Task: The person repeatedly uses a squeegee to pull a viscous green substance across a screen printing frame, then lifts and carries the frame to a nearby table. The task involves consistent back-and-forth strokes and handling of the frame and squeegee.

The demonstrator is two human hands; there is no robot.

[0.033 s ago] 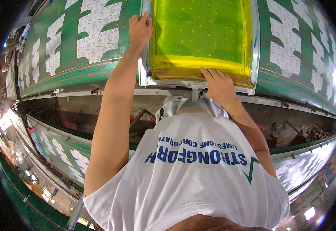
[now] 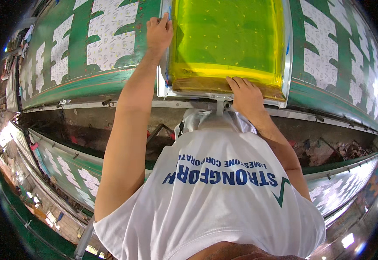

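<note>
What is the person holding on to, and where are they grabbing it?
A printing screen frame with yellow mesh. The left hand grips its left side rail; the right hand presses on its near bottom edge.

The screen frame is laid on the printed cloth covering the bench. Its left rail is gripped by the left hand; its near rail is pressed by the right hand.

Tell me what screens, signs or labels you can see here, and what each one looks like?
Printing screen: flat on the long table, a rectangle of yellow-green mesh in a pale metal frame, left hand on its left edge, right hand on its near edge.
Shirt print: on the white T-shirt, blue lettering with a green zigzag mark.
No packages or signs show.
</note>
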